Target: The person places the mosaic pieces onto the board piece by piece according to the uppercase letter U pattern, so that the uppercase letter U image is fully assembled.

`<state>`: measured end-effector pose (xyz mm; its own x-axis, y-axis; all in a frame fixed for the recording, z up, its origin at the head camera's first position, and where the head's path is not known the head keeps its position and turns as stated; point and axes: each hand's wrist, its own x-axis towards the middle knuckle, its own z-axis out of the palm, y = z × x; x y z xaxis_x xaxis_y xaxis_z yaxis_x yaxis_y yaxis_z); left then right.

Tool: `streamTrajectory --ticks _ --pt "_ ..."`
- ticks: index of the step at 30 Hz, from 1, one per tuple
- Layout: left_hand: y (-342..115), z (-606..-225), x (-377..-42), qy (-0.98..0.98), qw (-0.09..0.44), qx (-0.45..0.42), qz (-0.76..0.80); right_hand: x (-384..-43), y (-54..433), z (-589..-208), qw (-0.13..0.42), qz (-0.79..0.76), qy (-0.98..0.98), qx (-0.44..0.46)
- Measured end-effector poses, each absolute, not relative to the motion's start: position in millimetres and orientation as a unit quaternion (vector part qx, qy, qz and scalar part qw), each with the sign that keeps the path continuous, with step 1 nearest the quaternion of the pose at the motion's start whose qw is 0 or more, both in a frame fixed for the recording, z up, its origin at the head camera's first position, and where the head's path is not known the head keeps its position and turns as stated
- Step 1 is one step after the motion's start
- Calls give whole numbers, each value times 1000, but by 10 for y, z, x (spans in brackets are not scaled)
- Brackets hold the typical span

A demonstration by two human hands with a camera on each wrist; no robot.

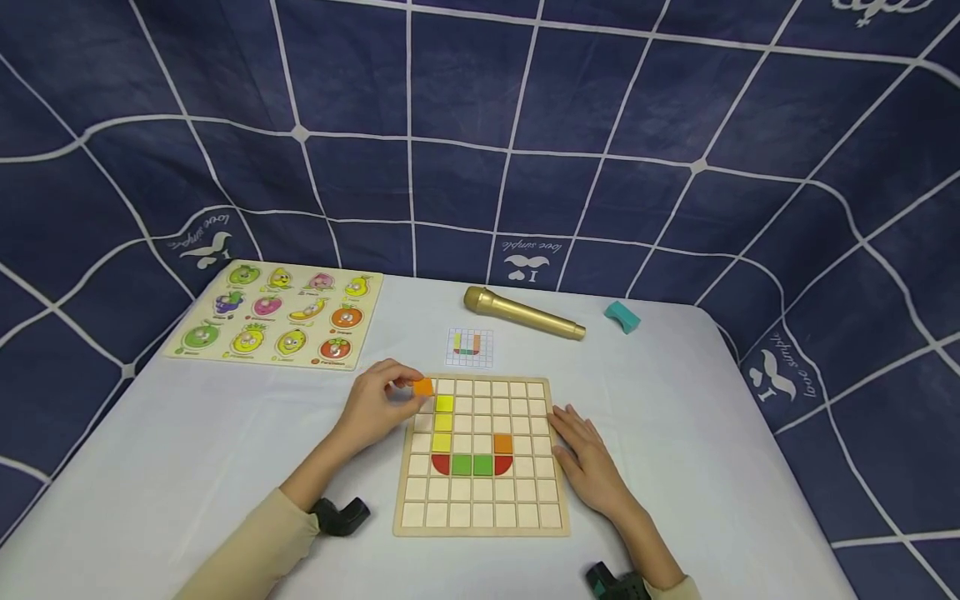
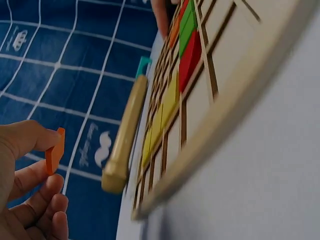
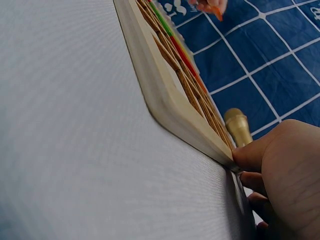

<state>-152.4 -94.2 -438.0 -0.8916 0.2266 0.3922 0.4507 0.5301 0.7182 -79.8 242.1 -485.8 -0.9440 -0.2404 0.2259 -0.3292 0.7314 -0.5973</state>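
Note:
My left hand [image 1: 378, 404] pinches an orange square tile [image 1: 423, 387] between thumb and fingertips, over the far left corner of a wooden grid board [image 1: 483, 531]. In the left wrist view the held tile [image 2: 56, 151] shows its thin side. On the board, yellow tiles [image 1: 442, 422] form a column. Below them runs a row with a red rounded tile [image 1: 441, 465] at each end and two green tiles [image 1: 472, 465] between. One orange tile [image 1: 502, 443] lies above the right red one. My right hand [image 1: 591, 462] rests on the table, its fingertips touching the board's right edge.
A small pattern card [image 1: 470, 347] lies beyond the board. Behind it are a gold microphone [image 1: 525, 314] and a teal block [image 1: 622, 317]. A fruit puzzle board [image 1: 273, 317] lies at the far left. A blue checked cloth [image 1: 465, 100] hangs behind the table.

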Motion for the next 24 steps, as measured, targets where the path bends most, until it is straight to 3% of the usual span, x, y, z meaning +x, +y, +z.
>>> streamTrajectory --ticks 11,24 --pt "-219 -4370 -1453 -866 46 -253 -428 -799 2416 -4861 64 336 -928 149" --pt "80 -4530 -1493 -898 -9 -239 -370 -796 2423 -4859 61 335 -928 149"
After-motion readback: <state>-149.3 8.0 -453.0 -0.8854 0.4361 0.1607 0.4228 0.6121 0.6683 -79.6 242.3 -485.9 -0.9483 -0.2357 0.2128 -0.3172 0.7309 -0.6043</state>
